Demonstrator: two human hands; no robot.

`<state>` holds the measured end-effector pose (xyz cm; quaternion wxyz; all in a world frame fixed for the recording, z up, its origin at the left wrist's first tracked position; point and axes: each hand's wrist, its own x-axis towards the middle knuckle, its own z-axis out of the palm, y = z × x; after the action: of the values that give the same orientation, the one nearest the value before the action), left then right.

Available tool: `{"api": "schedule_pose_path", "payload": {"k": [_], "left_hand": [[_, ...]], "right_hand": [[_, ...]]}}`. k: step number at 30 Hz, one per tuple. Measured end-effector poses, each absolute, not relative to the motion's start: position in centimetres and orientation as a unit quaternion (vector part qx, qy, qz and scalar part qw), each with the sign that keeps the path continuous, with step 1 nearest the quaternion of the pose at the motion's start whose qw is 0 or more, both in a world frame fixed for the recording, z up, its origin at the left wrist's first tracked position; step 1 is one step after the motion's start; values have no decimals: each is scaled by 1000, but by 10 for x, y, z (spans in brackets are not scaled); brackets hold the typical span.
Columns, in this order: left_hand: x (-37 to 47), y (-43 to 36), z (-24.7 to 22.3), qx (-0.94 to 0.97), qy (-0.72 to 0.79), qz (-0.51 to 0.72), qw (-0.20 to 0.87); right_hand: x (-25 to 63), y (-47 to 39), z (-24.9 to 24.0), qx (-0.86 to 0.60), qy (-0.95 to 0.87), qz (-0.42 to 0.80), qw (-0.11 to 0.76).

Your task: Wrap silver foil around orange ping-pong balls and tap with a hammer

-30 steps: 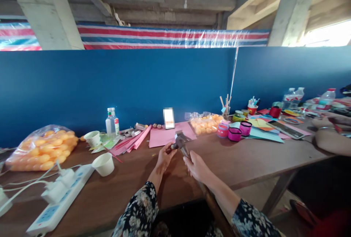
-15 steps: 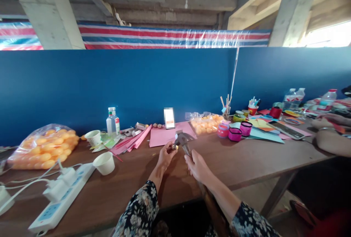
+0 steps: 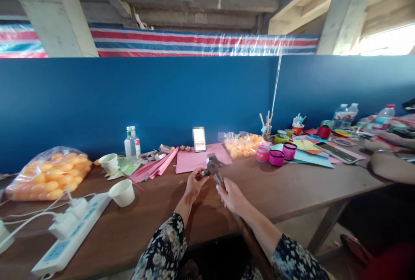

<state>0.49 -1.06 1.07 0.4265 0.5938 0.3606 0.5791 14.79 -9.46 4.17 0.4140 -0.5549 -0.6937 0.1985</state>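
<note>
Brown desk [image 3: 301,187]: bears all the materials; both hands are working above its front middle part.
Left hand [image 3: 196,181]: closed in a pinch on a small round piece [image 3: 204,173], which is in front of the pink paper [image 3: 188,164].
Right hand [image 3: 232,195]: firmly wrapped around the handle of a claw hammer [image 3: 214,167].
Hammer head: just beside the small round piece; whether they touch, I cannot tell.
Progress: one piece seems to be in the middle of being worked; any change on it is too small to see.
Two round pieces [image 3: 182,147]: lying behind the pink paper, untouched by the hands; whether finished or waiting is not clear.
</note>
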Motion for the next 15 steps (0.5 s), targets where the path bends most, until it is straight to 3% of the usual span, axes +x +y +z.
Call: {"api": "schedule_pose_path", "payload": {"k": [15], "left_hand": [[4,-8,8,581,354,571,459]], "right_hand": [[147,-94,43,-559,-680,204,428]]}}
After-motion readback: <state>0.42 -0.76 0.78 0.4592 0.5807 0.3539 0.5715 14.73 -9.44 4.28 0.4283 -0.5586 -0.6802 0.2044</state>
